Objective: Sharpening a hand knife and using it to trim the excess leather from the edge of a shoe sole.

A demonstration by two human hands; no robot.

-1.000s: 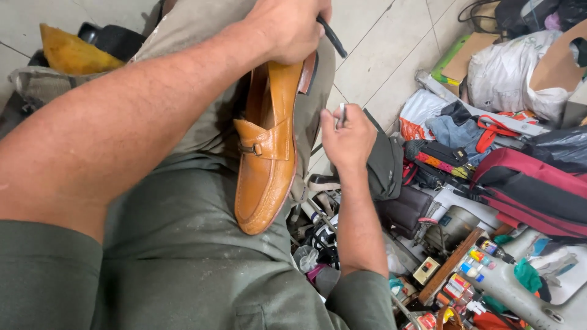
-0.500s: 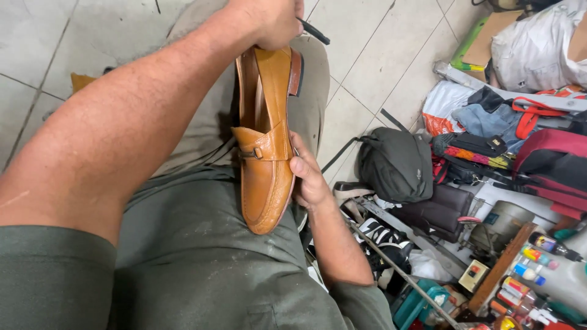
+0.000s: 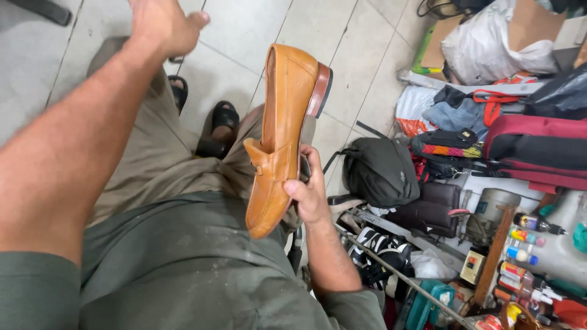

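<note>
The right hand grips the tan shoe by its sole, up over the person's lap. The left hand is open and holds nothing, far from the shoe. Held by one hand only, the shoe could slip and drop onto the black sandals below it

one tan loafer, two black sandals, two hands

The left hand is cut off at twelve o'clock; the tan leather loafer hides the right hand's fingers.
</note>
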